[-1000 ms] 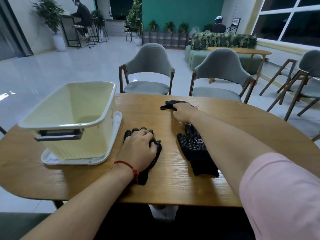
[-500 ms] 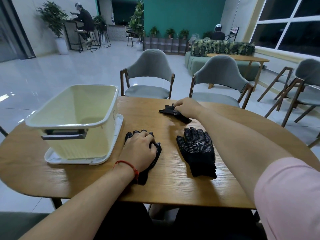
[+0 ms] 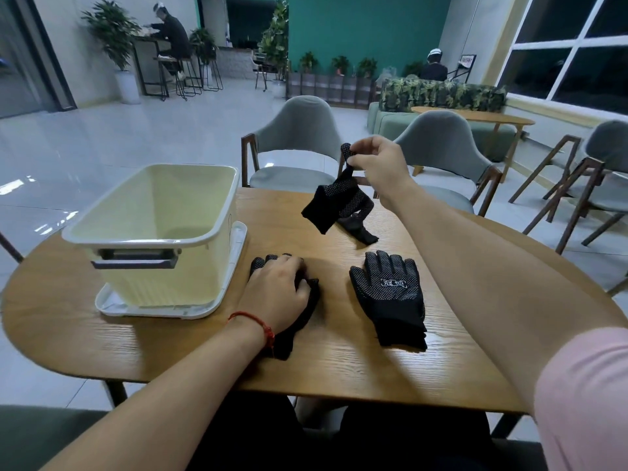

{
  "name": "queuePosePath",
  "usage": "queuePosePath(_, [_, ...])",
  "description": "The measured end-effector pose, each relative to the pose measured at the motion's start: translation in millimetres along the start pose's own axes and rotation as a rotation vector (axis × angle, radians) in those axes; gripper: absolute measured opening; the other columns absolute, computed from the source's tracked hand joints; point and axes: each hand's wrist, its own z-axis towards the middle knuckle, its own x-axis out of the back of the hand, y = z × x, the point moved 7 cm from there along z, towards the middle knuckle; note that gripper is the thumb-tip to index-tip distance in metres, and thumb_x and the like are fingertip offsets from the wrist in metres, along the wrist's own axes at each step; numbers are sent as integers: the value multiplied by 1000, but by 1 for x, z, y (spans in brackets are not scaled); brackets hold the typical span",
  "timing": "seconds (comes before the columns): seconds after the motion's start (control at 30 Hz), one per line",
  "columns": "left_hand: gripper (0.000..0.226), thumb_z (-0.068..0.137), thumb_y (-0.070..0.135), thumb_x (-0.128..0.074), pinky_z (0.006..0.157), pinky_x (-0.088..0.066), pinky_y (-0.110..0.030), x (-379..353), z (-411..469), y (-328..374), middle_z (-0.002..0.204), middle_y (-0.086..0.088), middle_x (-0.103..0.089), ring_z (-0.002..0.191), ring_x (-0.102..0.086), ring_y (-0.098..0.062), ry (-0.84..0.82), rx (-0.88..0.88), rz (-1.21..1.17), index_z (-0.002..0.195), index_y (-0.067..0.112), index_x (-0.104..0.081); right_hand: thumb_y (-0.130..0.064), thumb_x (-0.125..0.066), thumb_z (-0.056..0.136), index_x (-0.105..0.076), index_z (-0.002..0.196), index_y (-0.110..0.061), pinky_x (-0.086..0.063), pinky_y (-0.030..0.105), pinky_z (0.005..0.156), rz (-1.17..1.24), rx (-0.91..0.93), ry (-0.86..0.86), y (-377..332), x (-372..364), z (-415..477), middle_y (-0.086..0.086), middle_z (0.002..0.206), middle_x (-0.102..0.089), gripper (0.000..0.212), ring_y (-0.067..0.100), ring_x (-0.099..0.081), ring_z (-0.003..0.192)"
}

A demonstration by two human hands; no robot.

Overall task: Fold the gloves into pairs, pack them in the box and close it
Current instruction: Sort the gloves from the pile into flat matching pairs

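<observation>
Black dotted fabric has been raised off the table (image 3: 339,368) since a second ago — one glove (image 3: 336,205) is now pinched by its tip in the right hand (image 3: 377,168) at twelve o'clock. A second glove (image 3: 299,321) is pressed flat under the left hand (image 3: 278,294) at six; pairing seems next, the cream box (image 3: 153,232) at nine unfilled.
</observation>
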Motion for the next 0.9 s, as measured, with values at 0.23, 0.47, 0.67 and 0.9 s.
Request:
queuePosePath(0.23, [58,96,38,-70,104,-43,-29,30,11,-12,134,12,-56,127,-55,-8,163,157,-450,147,24,-47,7,-67,93,-67,99,-17,-63,43,74,239,-83,-254,-22,-23,-24,6,96,-71,25,23,-73,85])
queuePosePath(0.47, [89,86,42,-85,103,-50,-41,17,49,0,142,-1,-62,124,-61,-17,-47,463,-1063,159,20,-39,8,-62,97,-61,91,-20,-58,36,69,473,-117,-453,-23,-33,-44,6,98,-70,29,23,-72,85])
queuePosePath(0.67, [60,92,25,-80,107,-47,-53,12,51,25,132,3,-66,125,-60,-22,-234,493,-1178,146,23,-54,9,-62,99,-62,95,-17,-60,31,83,586,-91,-447,-13,-21,-46,8,102,-71,26,22,-74,88])
queuePosePath(0.9, [14,105,34,-62,92,-63,-46,59,54,29,114,-7,-75,100,-72,-20,115,357,-938,110,22,-66,12,-42,88,-63,111,-18,-56,42,87,275,-324,-58,26,9,-46,1,102,-70,43,19,-66,87])
